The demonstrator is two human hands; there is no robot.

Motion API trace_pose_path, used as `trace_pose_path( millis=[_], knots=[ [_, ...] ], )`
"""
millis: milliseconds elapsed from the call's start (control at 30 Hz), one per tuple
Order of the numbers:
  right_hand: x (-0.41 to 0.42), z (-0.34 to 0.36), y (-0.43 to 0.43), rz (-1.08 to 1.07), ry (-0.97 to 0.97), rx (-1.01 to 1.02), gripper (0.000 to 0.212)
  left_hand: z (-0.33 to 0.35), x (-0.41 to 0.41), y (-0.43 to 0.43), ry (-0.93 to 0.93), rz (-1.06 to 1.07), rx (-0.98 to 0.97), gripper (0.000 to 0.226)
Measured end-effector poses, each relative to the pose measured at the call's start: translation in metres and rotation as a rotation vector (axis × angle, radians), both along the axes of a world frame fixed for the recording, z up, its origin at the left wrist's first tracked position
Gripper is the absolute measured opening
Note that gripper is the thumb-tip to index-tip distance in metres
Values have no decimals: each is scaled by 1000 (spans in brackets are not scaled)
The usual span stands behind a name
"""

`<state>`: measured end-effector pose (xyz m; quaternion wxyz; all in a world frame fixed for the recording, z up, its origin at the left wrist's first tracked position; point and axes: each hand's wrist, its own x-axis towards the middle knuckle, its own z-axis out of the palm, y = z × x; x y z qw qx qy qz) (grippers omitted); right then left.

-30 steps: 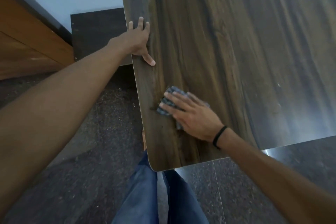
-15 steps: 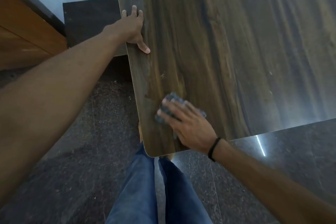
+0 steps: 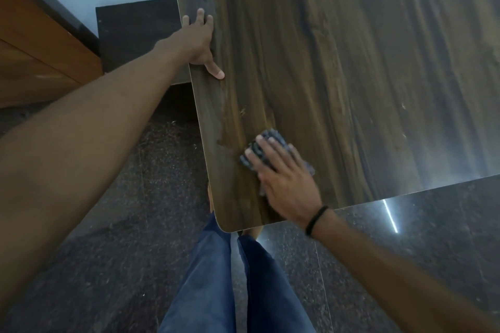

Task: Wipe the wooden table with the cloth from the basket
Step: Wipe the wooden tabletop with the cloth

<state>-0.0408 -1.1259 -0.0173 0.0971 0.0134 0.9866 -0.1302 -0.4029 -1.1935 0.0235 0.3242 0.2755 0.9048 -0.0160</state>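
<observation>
Mostly hidden: cloth under flat right hand, on table.

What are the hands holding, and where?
Nothing is gripped. The right hand presses flat on top of the grey cloth; the left hand rests on the wooden table at its side edge.

Dark brown wood-grain table: flat glossy top, rounded near corner, dull smear along its left edge. Small grey-blue ribbed cloth: bunched, lying on the tabletop near that corner, largely covered by the right hand pressed flat on it.
</observation>
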Motion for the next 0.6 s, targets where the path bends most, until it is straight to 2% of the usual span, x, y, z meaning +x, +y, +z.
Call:
trace_pose_path(
  millis=[33,100,133,167,267,300,400,433,467,533,567,600],
  knots=[
    [9,-2,-16,90,18,-6,62,-1,0,1,-1,-1,-10,143],
    [30,-6,-16,435,41,6,64,-1,0,2,-12,5,-27,143],
    [25,-3,-4,503,43,16,64,-1,1,2,-10,11,-33,143],
    [14,-4,7,468,64,45,65,-1,1,2,-4,14,-35,143],
    [-11,-2,-4,26,13,3,63,-1,-1,2,-19,-8,-25,142],
    [-4,-3,-20,70,24,0,64,-1,0,1,-14,-8,-23,142],
    [29,-8,-14,499,56,18,66,-1,1,0,-20,-6,-13,141],
    [22,-6,0,498,50,42,67,-1,2,0,-14,-2,-13,141],
    [13,-8,10,409,54,61,66,0,1,0,-13,1,-15,141],
    [-2,-2,3,88,6,30,61,0,0,1,-26,-4,-19,142],
    [0,-2,-12,67,4,21,61,0,0,1,-27,0,-21,143],
    [10,-4,-27,164,21,2,62,0,1,1,-31,3,-24,144]
  ],
)
